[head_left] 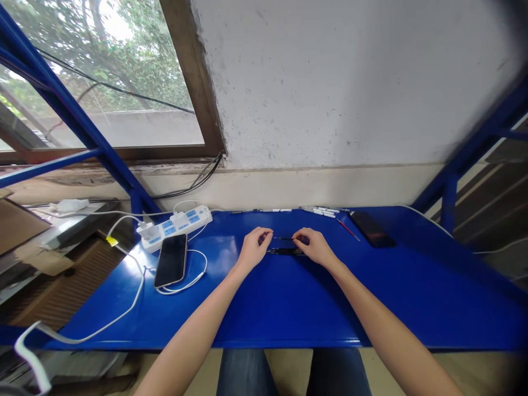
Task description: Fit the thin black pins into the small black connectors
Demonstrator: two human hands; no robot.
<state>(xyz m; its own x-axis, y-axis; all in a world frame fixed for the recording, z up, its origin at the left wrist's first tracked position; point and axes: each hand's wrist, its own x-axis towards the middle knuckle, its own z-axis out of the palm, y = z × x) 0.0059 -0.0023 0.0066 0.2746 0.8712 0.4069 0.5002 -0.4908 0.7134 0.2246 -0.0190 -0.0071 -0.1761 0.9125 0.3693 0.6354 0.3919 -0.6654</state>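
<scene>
My left hand [256,245] is raised just over the blue tabletop [289,308], thumb and fingertips pinched together. What that pinch holds, if anything, is too small to make out. Facing it, my right hand [314,246] pinches one end of a thin dark pen refill [284,238], whose other end points toward the left fingertips. I cannot tell whether the left fingers touch it. Beneath both hands, black pens or pen parts [284,251] lie crosswise on the table, partly covered by the right hand.
Along the back edge lie several white pens [325,212], a red thin rod [347,229] and a dark phone or case [372,229]. At left are a power strip [177,224], a smartphone [171,261] and a white cable [142,283]. Blue frame bars [449,203] flank the table.
</scene>
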